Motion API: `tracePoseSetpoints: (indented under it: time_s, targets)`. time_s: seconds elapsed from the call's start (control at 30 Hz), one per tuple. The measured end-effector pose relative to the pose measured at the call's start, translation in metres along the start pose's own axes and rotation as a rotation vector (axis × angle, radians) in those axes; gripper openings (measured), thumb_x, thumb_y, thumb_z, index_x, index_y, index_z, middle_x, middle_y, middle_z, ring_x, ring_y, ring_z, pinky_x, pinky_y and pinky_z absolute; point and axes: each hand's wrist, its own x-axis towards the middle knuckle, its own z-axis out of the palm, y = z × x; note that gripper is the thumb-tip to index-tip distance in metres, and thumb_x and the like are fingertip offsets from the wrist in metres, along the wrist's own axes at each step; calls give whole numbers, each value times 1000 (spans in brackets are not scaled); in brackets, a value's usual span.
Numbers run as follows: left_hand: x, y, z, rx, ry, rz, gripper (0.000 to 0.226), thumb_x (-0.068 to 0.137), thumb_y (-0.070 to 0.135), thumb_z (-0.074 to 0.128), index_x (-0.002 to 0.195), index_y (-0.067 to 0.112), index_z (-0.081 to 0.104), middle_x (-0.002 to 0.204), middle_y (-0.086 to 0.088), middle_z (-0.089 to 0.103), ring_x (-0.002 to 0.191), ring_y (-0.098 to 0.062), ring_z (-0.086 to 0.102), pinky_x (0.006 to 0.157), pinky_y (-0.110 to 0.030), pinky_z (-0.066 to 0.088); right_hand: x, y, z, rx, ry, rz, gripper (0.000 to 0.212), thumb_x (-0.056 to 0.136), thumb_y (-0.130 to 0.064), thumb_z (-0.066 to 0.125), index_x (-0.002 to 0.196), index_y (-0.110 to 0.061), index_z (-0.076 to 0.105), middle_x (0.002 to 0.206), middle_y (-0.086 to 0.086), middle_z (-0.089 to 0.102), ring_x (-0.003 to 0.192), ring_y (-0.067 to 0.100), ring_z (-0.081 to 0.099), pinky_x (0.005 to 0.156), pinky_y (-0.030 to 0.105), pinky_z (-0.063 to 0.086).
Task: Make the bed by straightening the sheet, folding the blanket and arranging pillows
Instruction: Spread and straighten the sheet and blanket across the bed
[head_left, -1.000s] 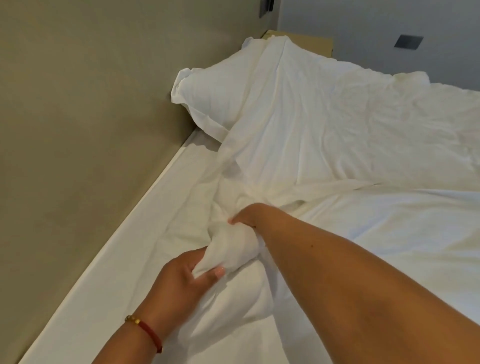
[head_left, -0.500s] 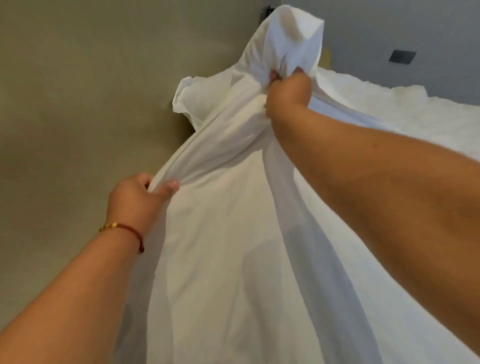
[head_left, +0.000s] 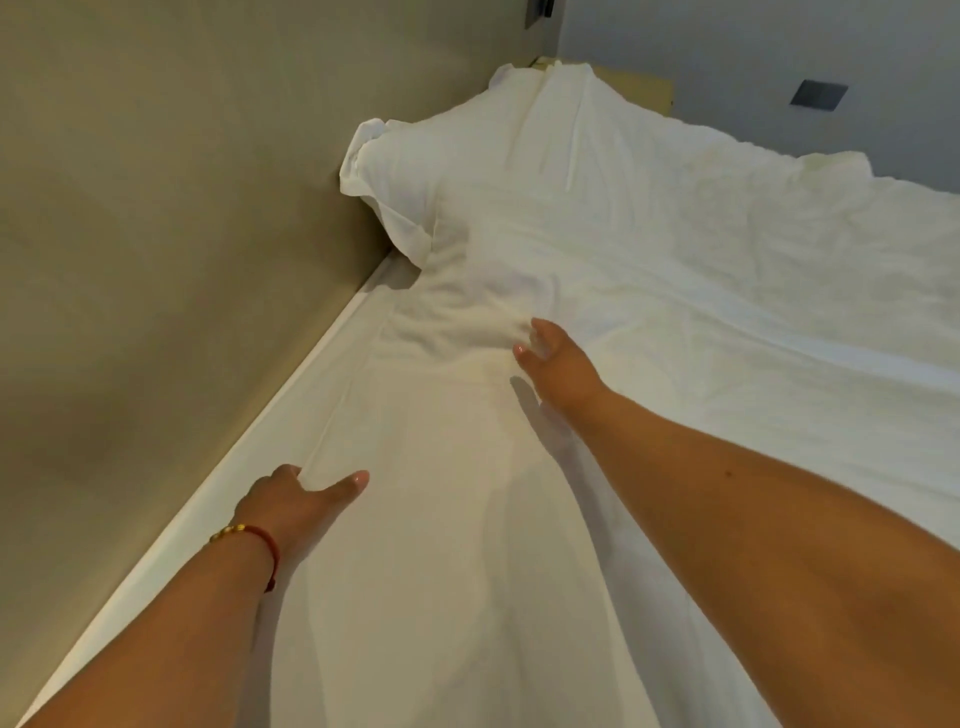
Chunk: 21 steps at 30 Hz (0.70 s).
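A white top sheet (head_left: 447, 519) lies spread along the bed's left side, bunched into wrinkles near the pillow. My left hand (head_left: 296, 501), with a red and gold bracelet on its wrist, pinches the sheet's left edge, thumb straight on top and fingers tucked at the fold. Farther up the bed, my right hand (head_left: 553, 356) reaches to the bunched part, its loosely spread fingertips touching the cloth. A white pillow (head_left: 415, 171) leans in the corner against the wall, partly covered by the sheet. The crumpled white blanket (head_left: 727, 249) covers the bed's right side.
A beige wall (head_left: 156, 260) runs close along the bed's left edge, leaving only the narrow white mattress border (head_left: 218, 493). A grey wall with a dark switch plate (head_left: 818, 94) stands behind the head of the bed. A tan headboard top (head_left: 639, 85) shows behind the pillow.
Both hands had lifted the sheet high in the air. It has come down flat along the bed, my right hand has loosened its grip, and my left hand still holds the edge.
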Motion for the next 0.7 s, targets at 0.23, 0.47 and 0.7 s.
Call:
tracePoseSetpoints:
  time_s: [0.23,0.47,0.7]
  targets:
    - [-4,-24,-7,-174,-253,-77,120,52,93,51,146,20,40,151,-5,39,139,-27,35,116,-44,25,-190,2,33,-285,-93,-306,80,68,-76,51,128,-23,48,121,-6,46,117,13,37,96,20,27]
    - [-45,-50,-7,-148,-258,-146,107,65,79,62,143,10,39,136,-8,52,127,-32,47,107,-42,36,-299,57,62,-732,-314,-217,113,40,-78,54,132,-13,49,117,11,59,105,29,54,85,44,43]
    - [-109,-46,-17,-113,-74,-14,72,77,68,61,111,4,61,100,-8,61,90,-28,56,78,-32,39,-301,37,17,-401,-485,-171,29,90,-28,48,113,-25,66,114,-3,69,105,17,62,83,26,45]
